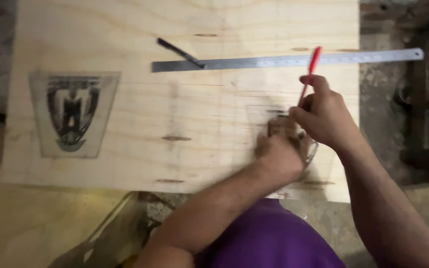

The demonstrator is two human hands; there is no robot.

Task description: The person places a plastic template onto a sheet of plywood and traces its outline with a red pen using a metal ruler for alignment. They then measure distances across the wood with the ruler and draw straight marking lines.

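A pale plywood board (pixel 184 114) lies flat in front of me. My left hand (pixel 277 155) presses down on a clear plastic template sheet (pixel 259 113) on the board's right part. My right hand (pixel 323 115) holds a red pen (pixel 312 69) upright, its tip down on the template beside my left fingers. The pen tip itself is hidden behind my fingers.
A long steel ruler (pixel 284 61) lies across the far side of the board, jutting past its right edge. A black pen (pixel 179 52) rests at the ruler's left end. A second clear sheet with a dark emblem (pixel 73 113) lies on the board's left. Dark clutter (pixel 423 114) sits at right.
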